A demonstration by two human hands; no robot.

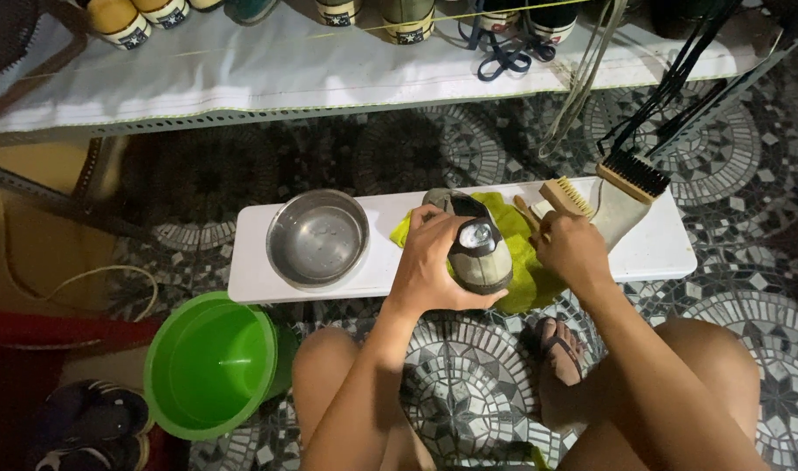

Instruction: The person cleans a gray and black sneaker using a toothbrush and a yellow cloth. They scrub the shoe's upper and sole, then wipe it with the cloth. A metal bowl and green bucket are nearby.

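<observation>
The fingers (421,228) of the left hand (434,266) are wrapped around a grey-green shoe (477,249), gripping its side. The right hand (571,249) is curled shut around a brush handle (525,212), though the grip is partly hidden. The shoe has a dark rubber toe and pale sole; it lies on a yellow-green cloth (525,262) on the white bench (661,249), its long axis running away from the person. A steel bowl (318,238) sits left of it.

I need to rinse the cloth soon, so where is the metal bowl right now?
In the head view, the metal bowl sits on the left end of the white board, left of the shoe in the left hand, above the green bucket.
</observation>
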